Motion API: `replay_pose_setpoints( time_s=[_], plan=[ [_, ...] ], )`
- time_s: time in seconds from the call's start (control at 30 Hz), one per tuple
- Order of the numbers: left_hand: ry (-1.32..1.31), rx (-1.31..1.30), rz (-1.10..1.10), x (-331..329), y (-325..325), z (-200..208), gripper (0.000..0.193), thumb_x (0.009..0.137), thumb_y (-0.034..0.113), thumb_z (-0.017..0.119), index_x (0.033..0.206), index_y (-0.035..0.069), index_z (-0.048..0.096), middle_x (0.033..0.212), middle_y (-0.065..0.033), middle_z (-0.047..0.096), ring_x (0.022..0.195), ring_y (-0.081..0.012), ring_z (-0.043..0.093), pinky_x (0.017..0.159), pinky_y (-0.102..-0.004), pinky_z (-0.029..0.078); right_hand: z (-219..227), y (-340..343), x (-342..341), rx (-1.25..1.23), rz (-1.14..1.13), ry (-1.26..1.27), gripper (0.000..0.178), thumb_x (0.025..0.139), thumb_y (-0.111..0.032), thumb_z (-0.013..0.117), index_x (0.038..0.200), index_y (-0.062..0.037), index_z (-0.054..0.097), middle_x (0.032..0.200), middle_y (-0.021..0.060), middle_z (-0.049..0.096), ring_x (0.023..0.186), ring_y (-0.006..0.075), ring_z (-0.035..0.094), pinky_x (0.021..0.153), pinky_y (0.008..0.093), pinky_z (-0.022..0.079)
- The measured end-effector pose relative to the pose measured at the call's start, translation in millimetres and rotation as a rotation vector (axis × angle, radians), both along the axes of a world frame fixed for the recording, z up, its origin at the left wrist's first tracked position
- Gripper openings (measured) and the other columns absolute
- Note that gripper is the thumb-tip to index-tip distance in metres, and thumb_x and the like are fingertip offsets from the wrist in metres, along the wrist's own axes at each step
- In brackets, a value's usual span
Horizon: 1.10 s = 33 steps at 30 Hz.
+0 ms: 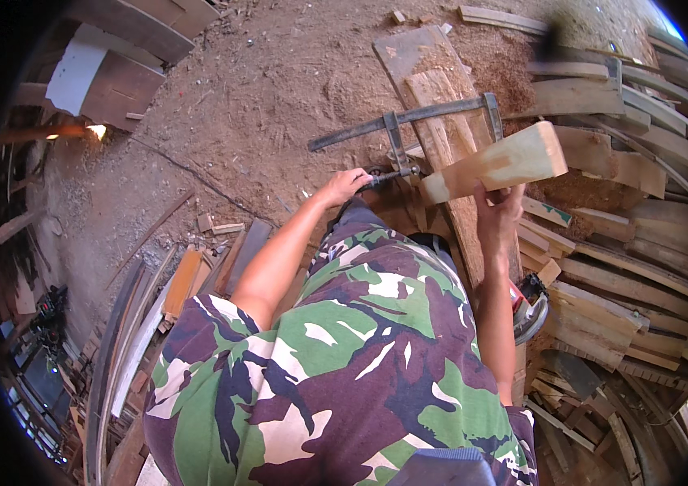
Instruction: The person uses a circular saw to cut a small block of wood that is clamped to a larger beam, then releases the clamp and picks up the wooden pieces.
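A metal bar clamp (360, 130) lies across a rough board (445, 101) on a long plank bench (465, 235). My left hand (344, 186) is closed around the handle end of the clamp's screw, left of the bench. My right hand (504, 206) grips a short, thick wooden block (498, 164) from its near side. The block sits tilted across the bench, just nearer to me than the clamp's bar, its right end raised toward me. Its underside is hidden, so I cannot tell how it touches the board.
A red and black power tool with a round metal guard (530, 308) is beside my right forearm. Stacked curved wood pieces (636, 275) fill the right side. Boards (186, 283) lean at the left, and a dark cord (198, 174) crosses the dirt floor. Sawdust surrounds the bench.
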State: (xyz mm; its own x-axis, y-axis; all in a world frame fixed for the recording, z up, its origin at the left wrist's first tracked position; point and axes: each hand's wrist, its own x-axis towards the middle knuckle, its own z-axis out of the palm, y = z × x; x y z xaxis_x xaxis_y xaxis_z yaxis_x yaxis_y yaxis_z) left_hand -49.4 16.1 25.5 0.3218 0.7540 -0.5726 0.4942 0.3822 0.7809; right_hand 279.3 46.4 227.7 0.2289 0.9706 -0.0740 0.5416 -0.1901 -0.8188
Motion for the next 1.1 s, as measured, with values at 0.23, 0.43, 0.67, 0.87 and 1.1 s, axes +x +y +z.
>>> replay_pose_setpoints(
  time_s=[0.23,0.43,0.67,0.87,1.1],
  plan=[
    [0.033,0.032,-0.023,0,-10,-14,0.05,0.111,0.052,0.054,0.119,0.006,0.071,0.105,-0.0197,0.075,0.101,-0.0386,0.072,0.089,-0.0471,0.054,-102,-31,-13,0.201,0.121,-0.077,0.032,0.09,-0.008,0.086,0.118,0.0011,0.073,0.105,0.017,0.08,0.104,0.0309,0.078,0.09,0.0417,0.06],
    [0.077,0.055,-0.14,2,-12,-38,0.045,0.112,0.046,0.052,0.124,0.005,0.067,0.106,-0.0179,0.075,0.102,-0.036,0.072,0.09,-0.0468,0.054,-174,-45,-11,0.226,0.125,-0.37,0.04,0.09,-0.037,0.086,0.113,-0.0054,0.079,0.112,0.0157,0.08,0.106,0.0359,0.075,0.091,0.0458,0.057],
    [0.055,-0.226,-0.119,8,-13,-24,0.043,0.109,0.044,0.054,0.132,0.008,0.06,0.099,-0.0165,0.074,0.084,-0.0272,0.075,0.081,-0.0451,0.058,-187,-48,-11,-0.135,0.125,-0.345,0.042,0.094,-0.047,0.08,0.109,-0.0075,0.08,0.106,0.0157,0.08,0.097,0.0366,0.076,0.083,0.0466,0.059],
    [0.0,-0.117,-0.016,13,-26,-25,0.035,0.109,0.036,0.06,0.126,0.006,0.058,0.098,-0.0148,0.072,0.083,-0.0251,0.073,0.079,-0.0437,0.057,-201,-49,-15,0.137,0.211,-0.613,0.038,0.095,-0.044,0.08,0.11,-0.0087,0.08,0.106,0.0156,0.08,0.097,0.0386,0.075,0.082,0.047,0.059],
    [0.181,0.364,-0.078,20,-29,-40,0.044,0.096,0.026,0.077,0.126,0.005,0.052,0.122,-0.0231,0.063,0.108,-0.0437,0.068,0.09,-0.053,0.054,-187,-40,-11,0.129,0.189,-0.355,0.034,0.092,-0.042,0.079,0.109,-0.0131,0.081,0.1,0.0142,0.079,0.089,0.0382,0.076,0.076,0.0475,0.061]
  ],
)
